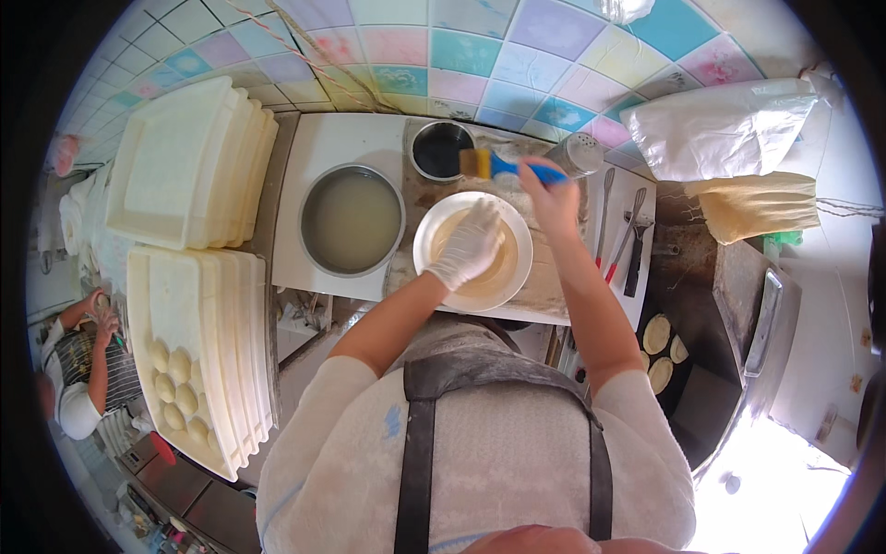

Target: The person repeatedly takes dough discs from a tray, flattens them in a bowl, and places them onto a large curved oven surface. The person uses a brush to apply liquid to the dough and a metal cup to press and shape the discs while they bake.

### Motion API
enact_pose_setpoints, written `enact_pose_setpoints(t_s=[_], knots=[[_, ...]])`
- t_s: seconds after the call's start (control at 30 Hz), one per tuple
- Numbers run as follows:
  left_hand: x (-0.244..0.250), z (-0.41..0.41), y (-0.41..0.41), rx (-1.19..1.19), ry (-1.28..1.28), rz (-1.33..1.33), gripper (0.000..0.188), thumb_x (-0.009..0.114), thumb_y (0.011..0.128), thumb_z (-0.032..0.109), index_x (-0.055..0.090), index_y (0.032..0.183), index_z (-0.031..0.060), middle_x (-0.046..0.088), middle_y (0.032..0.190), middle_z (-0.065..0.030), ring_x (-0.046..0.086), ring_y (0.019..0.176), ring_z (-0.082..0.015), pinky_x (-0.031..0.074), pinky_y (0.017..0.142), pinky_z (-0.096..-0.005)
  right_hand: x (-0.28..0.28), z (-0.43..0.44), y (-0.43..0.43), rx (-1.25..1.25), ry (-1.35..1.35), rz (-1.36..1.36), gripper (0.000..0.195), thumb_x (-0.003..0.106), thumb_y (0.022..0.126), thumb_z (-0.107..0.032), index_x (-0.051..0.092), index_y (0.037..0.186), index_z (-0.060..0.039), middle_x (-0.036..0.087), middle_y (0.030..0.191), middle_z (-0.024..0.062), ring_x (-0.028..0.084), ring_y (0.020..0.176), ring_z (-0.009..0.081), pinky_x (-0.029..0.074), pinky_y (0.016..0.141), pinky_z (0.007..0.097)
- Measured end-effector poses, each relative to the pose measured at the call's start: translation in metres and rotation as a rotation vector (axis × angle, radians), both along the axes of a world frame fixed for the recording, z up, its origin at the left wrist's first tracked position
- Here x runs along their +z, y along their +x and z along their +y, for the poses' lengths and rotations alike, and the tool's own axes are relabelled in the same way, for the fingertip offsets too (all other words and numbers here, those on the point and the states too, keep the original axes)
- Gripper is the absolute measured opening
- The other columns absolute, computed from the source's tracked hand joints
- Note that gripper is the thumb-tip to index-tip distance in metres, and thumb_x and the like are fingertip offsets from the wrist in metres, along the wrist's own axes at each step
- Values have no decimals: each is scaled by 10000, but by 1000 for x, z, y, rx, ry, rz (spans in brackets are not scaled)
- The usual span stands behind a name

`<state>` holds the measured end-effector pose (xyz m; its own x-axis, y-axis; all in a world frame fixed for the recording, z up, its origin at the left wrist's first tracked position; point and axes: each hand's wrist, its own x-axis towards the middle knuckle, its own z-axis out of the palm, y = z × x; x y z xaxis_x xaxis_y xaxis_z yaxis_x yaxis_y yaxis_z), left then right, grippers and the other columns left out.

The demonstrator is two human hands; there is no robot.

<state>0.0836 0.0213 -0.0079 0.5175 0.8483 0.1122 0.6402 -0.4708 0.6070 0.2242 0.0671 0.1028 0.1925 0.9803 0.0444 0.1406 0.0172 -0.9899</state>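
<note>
My bare right hand (552, 197) is closed around the blue handle of a pastry brush (509, 168). The brush's yellow-brown bristles lie over the right edge of a metal pot of dark liquid (441, 151); whether they touch it I cannot tell. My left hand (469, 246), in a thin translucent glove, is inside a white bowl (520, 277) with pale contents. Its fingers are bent and partly hidden, so what they hold is unclear. Left of the bowl stands a wider metal pot of cloudy liquid (352, 220). A shaker with a perforated lid (580, 154) stands behind my right hand.
Stacked white plastic trays (169, 163) stand at the left; a lower stack (166, 277) bears several dough rounds (178, 365). Metal utensils with red handles (626, 232) lie at right, beside a griddle with flat breads (657, 334). A co-worker (90, 360) is at far left.
</note>
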Motion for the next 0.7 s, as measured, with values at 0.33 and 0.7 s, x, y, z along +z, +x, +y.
enact_pose_setpoints(t_s=[0.33,0.7], knots=[[0,-15,11,-206,7,305,644,478,837,402,341,1320,0,324,1355,-244,230,1305,-378,169,1067,-465,-102,-15,-21,161,-149,-249,668,587,822,-306,288,1356,-39,312,1377,207,356,1237,347,324,1008,349],[24,17,-178,213,-32,694,663,416,875,483,198,1418,172,105,1474,-148,54,1343,-406,72,1012,-631,-100,-69,-33,689,-5,-1167,811,516,797,-470,195,1389,-16,140,1461,174,123,1357,312,76,1085,479]])
